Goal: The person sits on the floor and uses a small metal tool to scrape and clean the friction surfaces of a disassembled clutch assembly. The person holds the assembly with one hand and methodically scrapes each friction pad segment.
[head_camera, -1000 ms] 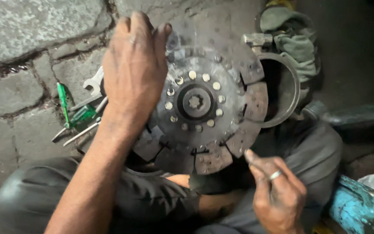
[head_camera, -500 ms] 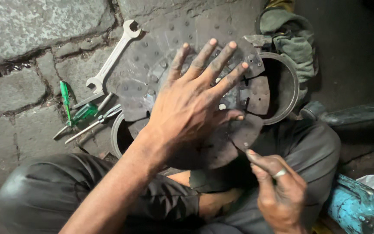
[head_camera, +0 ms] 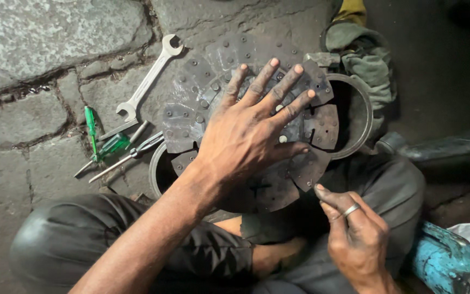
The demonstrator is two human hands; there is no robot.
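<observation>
Clutch disc (head_camera: 191, 109) under spread left hand (head_camera: 246, 136); right hand (head_camera: 354, 239) fingers perhaps pinching something small.

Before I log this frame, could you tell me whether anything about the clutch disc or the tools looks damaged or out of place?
Nothing looks broken. The clutch disc lies under the spread left hand, overhanging the metal ring. Its pads are worn and grimy. The spanner and green screwdriver lie loose on the stone floor.
</observation>
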